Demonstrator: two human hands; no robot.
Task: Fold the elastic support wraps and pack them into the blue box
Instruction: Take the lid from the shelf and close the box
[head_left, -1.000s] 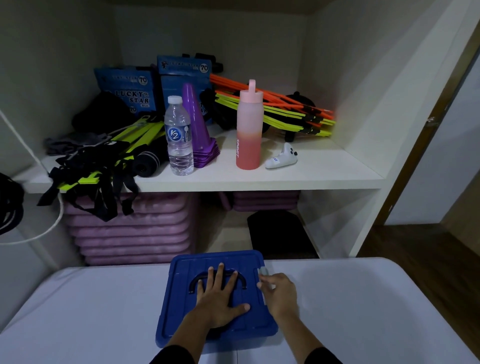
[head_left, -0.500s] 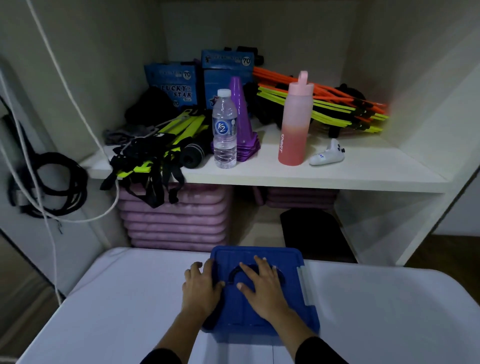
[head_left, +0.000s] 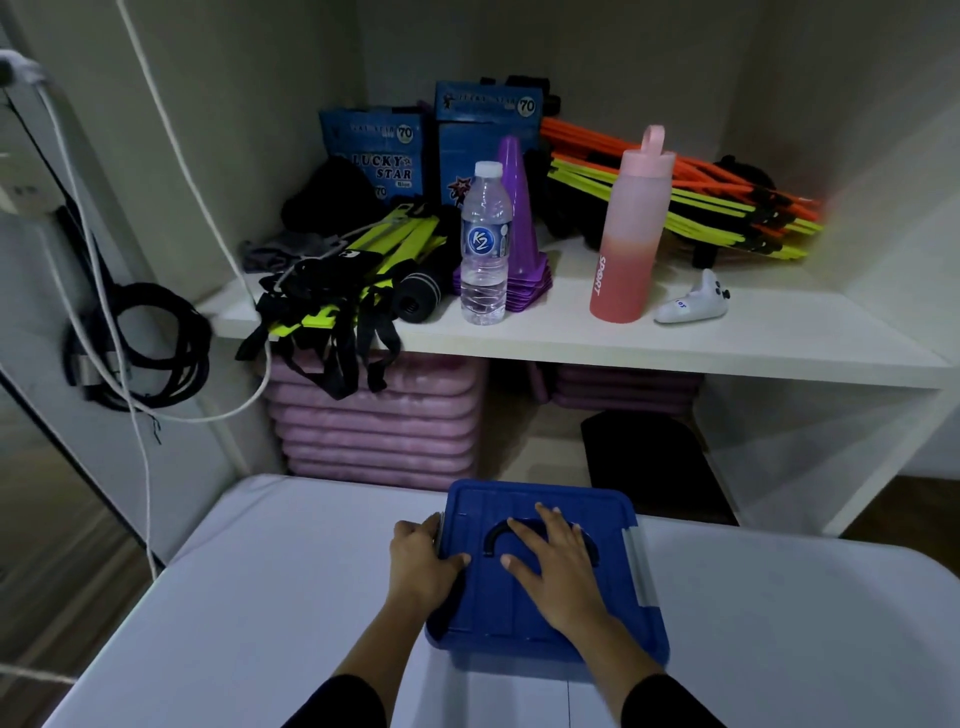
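Note:
The blue box (head_left: 613, 618) stands on the white table (head_left: 260, 623) with its lid on; a black handle lies flat in the lid's middle. My right hand (head_left: 558, 571) rests flat on the lid, fingers spread over the handle. My left hand (head_left: 423, 564) grips the box's left edge, thumb on top of the lid and fingers down the side at the latch. A grey latch (head_left: 636, 566) shows on the right side. No elastic wraps are visible on the table; the box's inside is hidden.
Behind the table a white shelf (head_left: 597, 343) carries a water bottle (head_left: 484, 244), a pink sport bottle (head_left: 626, 234), purple cones (head_left: 517, 234), blue cartons, yellow and orange ladder slats and black straps. Pink mats (head_left: 374, 431) are stacked below. Cables (head_left: 140, 348) hang at left.
My hands swapped jobs: the right left the right latch and now lies flat on the lid, the left moved from the lid to the left edge. The view turned left.

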